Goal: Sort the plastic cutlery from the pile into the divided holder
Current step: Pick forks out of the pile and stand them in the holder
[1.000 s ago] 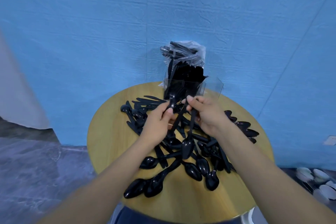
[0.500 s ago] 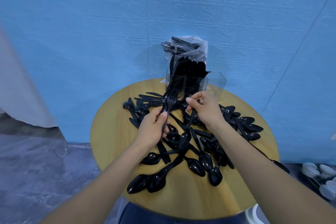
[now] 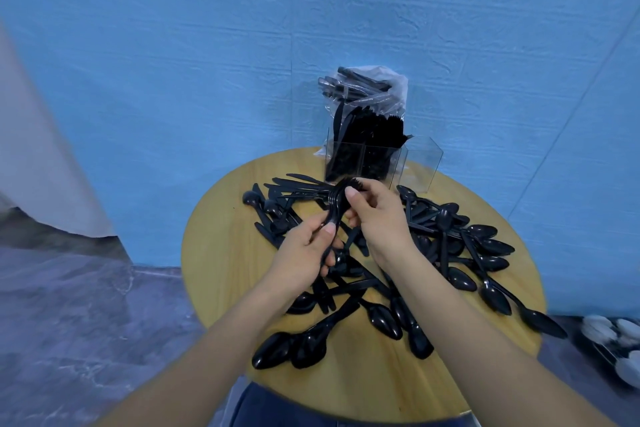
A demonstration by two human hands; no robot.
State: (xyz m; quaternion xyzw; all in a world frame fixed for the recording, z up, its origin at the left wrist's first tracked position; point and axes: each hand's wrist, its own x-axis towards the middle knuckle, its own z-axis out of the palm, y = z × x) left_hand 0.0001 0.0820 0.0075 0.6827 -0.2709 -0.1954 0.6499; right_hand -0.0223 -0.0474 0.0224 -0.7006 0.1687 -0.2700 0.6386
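A pile of black plastic cutlery [image 3: 446, 253], mostly spoons with knives and forks, covers the round wooden table [image 3: 221, 253]. At the table's far edge stands the clear divided holder [image 3: 417, 159]; its left compartments are packed with black cutlery and the right one looks empty. My left hand [image 3: 304, 253] grips the handles of a small bunch of black forks [image 3: 337, 204]. My right hand [image 3: 375, 215] pinches the tine end of the same bunch, just in front of the holder.
A clear plastic bag of black cutlery [image 3: 367, 87] sits behind the holder against the blue wall [image 3: 207, 62]. White dishes in a dark rack [image 3: 613, 340] stand on the floor at the lower right. Spoons overhang the table's right edge.
My right hand has moved left onto the fork tines held by my left hand, leaving the cutlery it was holding before. Both hands now hold one bunch of forks.
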